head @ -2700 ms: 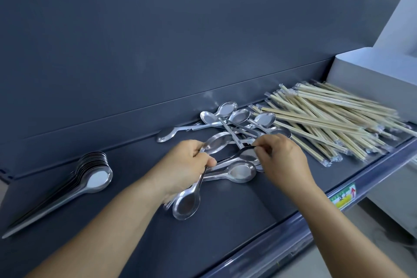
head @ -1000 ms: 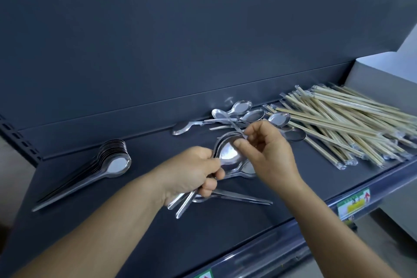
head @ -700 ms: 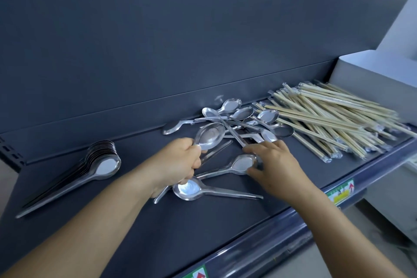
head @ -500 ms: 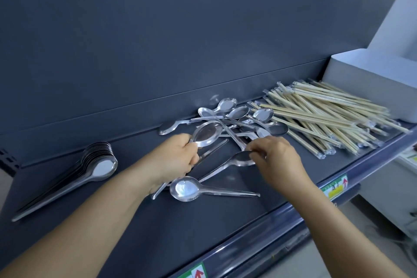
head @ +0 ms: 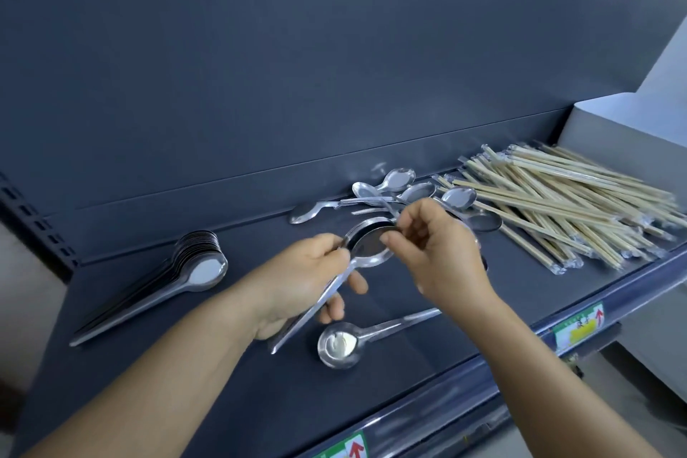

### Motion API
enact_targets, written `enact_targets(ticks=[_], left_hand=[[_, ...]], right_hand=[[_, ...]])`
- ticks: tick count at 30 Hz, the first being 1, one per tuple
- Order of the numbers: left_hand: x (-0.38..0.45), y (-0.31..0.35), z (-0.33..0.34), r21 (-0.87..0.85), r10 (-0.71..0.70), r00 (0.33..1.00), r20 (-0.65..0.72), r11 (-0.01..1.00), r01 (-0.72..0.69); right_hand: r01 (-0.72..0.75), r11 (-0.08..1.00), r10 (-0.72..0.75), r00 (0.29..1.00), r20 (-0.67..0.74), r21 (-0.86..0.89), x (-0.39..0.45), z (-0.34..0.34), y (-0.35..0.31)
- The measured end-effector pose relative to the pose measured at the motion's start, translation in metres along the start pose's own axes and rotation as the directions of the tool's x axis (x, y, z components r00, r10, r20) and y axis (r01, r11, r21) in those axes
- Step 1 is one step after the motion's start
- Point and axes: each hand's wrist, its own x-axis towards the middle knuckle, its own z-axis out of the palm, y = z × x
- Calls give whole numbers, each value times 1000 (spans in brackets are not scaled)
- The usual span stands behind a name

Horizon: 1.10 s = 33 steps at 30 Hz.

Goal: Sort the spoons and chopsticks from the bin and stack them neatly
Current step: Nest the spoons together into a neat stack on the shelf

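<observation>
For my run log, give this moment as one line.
left hand: holds nested spoons | right hand: adding spoon | spoon stack: left | chopsticks: right

Dark shelf (head: 390, 398). Spoon stack (head: 174, 277) left, one spoon (head: 340, 344) front. Loose spoons (head: 394, 188) and chopsticks (head: 565, 204) right.

A single head-worn wide-angle camera looks forward and steeply down from close above a dark shelf (head: 409, 376), whose front edge runs from the bottom centre up to the right of the frame. The shelf's back panel (head: 297, 48) fills the upper half, and both forearms enter from the lower edge. Only this one view is given, so none overlaps it.
</observation>
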Motion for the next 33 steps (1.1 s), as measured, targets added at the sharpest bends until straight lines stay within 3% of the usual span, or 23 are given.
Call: enact_targets(ticks=[5, 11, 15, 18, 27, 33], left_hand=[[-16, -19, -17, -13, -31, 997, -77, 999, 30], [-32, -34, -52, -12, -24, 948, -318, 1000, 21], [-39, -39, -65, -9, -30, 944, -328, 1000, 28], [-42, -46, -68, 7, -27, 953, -303, 1000, 30], [-38, -60, -73, 83, 6, 966, -257, 996, 16], [-37, -57, -71, -59, -8, 985, -170, 998, -3]], right_hand=[[28, 999, -26, 997, 68, -39, -4, 30, -13], [165, 916, -92, 973, 210, -367, -10, 51, -15], [273, 790, -85, 936, 342, -549, -13, 69, -14], [234, 758, -10, 937, 348, -609, -14, 76, -13], [174, 845, -79, 976, 204, -506, -18, 71, -19], [127, 946, -90, 987, 136, -297, -22, 62, -41]])
